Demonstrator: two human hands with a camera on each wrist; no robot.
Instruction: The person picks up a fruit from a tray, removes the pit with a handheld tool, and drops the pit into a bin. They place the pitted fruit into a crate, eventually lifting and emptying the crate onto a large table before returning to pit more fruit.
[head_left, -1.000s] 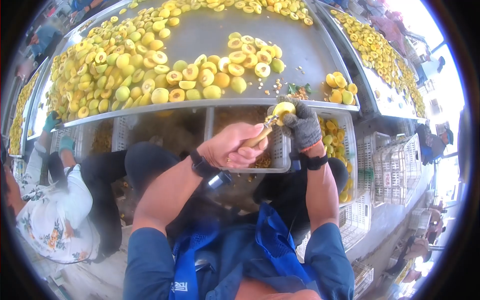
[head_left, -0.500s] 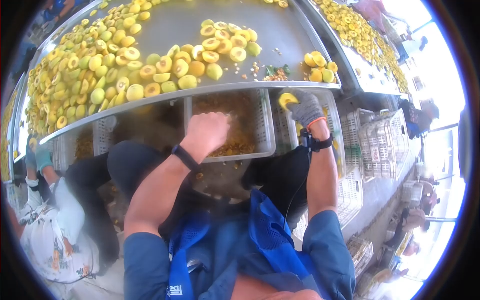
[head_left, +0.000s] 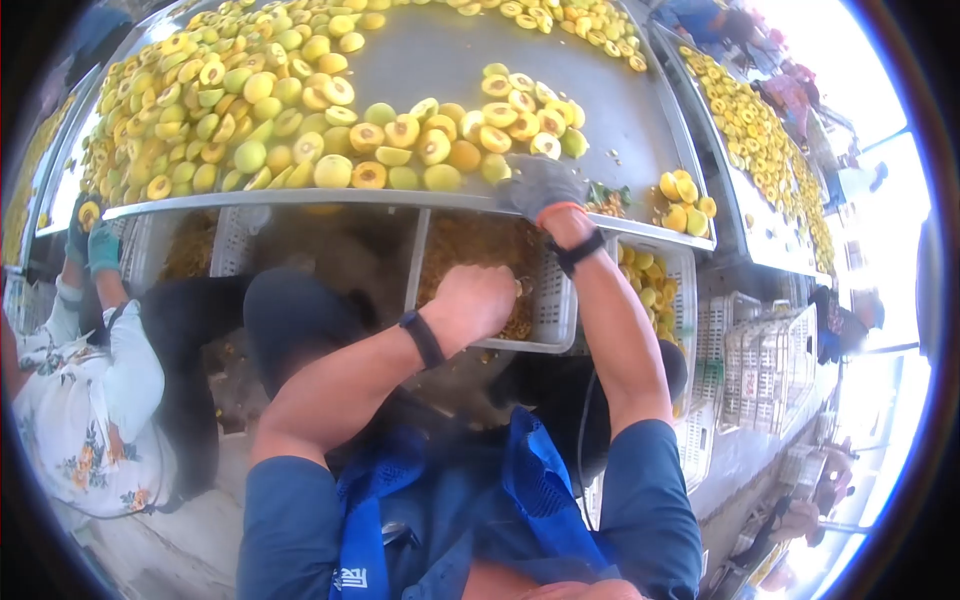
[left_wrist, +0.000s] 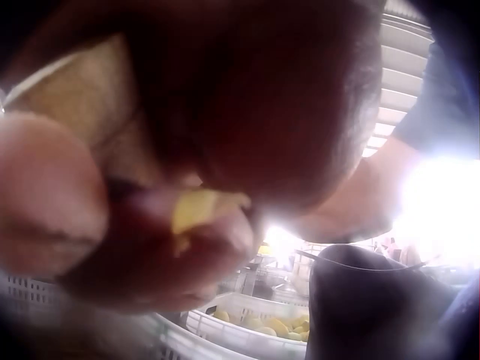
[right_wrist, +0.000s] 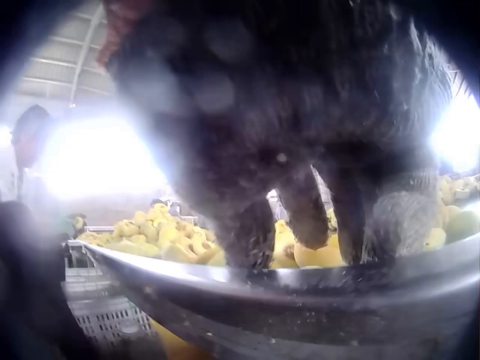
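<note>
My bare left hand [head_left: 472, 303] is curled round a wooden handle [left_wrist: 82, 90], which shows large in the left wrist view. A small metal tip [head_left: 523, 287] juts from the fist in the head view. A scrap of yellow flesh [left_wrist: 196, 210] sticks to a fingertip. My right hand [head_left: 548, 187], in a grey knit glove, reaches over the table's front rim [head_left: 400, 199]. Its fingers [right_wrist: 304, 214] point down, straight and spread, among yellow peach halves [right_wrist: 180, 244]. The rim hides the fingertips in the right wrist view. Beside the glove lies the nearest peach [head_left: 495, 168].
A large heap of peach halves [head_left: 230, 110] covers the table's left side. A few lie at the right corner [head_left: 685, 205]. Under the rim stands a crate of scraps [head_left: 553, 310], with a crate of peach halves [head_left: 650, 275] to its right. A person in floral sleeves [head_left: 95, 400] sits at left.
My right hand held a cut peach against the tool, carried it down over the right crate, and is now back at the table without it. My left hand drew back from the peach, still gripping the tool.
</note>
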